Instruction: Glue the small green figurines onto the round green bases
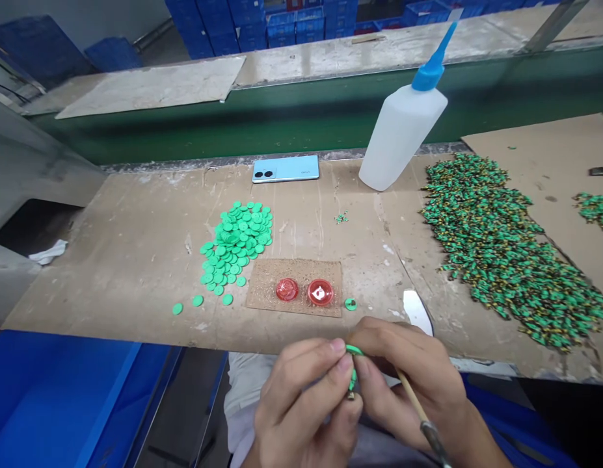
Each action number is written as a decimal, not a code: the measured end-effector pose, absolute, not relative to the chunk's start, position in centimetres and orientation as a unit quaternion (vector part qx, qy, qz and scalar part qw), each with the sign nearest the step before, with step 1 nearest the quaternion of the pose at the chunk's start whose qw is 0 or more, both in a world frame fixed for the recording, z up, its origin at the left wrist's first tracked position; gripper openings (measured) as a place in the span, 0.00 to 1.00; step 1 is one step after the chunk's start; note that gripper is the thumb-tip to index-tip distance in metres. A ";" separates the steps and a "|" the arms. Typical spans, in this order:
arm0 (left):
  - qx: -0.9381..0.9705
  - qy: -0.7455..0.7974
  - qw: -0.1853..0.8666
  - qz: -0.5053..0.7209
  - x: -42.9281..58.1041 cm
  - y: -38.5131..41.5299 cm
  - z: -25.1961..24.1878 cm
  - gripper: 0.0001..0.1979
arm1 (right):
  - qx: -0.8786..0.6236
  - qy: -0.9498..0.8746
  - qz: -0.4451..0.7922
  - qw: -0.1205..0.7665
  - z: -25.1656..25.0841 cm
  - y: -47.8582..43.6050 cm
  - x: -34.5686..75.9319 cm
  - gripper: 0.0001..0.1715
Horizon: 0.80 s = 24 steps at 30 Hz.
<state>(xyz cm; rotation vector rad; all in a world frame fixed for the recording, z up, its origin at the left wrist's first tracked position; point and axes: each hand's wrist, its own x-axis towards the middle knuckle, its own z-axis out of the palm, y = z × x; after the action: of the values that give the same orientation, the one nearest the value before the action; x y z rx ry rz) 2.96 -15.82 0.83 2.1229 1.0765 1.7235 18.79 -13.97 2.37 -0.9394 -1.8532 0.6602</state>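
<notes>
Both my hands meet just below the table's front edge. My left hand (304, 406) pinches a small green part (352, 377) between thumb and fingers. My right hand (418, 383) presses a green disc (354, 351) against it and also holds a thin brush (421, 413) whose metal ferrule points down and right. A pile of green discs (237, 244) lies on the table (135, 260) at left of centre. Two red caps (304, 291) sit on a cork pad (262, 286), with one green disc (350, 303) beside it.
A large heap of small green and yellow parts (506, 253) covers the right side. A white squeeze bottle with blue nozzle (403, 133) leans at the back, next to a light blue phone (285, 169). A blue bin (52, 396) sits lower left. A green conveyor belt (281, 117) runs behind.
</notes>
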 end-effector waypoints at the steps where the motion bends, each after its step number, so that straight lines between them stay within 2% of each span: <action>1: 0.717 0.367 0.094 0.585 3.1 -15.8 0.9 0.06 | -0.381 -0.755 0.266 0.463 2.5 -13.9 18.8 0.11; 18: 0.714 0.363 0.115 0.587 3.5 -16.2 0.9 0.08 | -0.352 -0.721 0.288 0.522 1.3 -14.1 18.5 0.11; 24: 0.746 0.347 0.140 0.551 2.8 -16.5 0.7 0.10 | -0.369 -0.697 0.300 0.536 0.9 -14.4 18.3 0.09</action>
<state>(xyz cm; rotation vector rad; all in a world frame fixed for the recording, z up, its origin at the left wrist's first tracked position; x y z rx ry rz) 2.75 -16.46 0.69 2.1566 1.0018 1.5910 18.33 -14.43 0.86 -0.8794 -1.6602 0.7136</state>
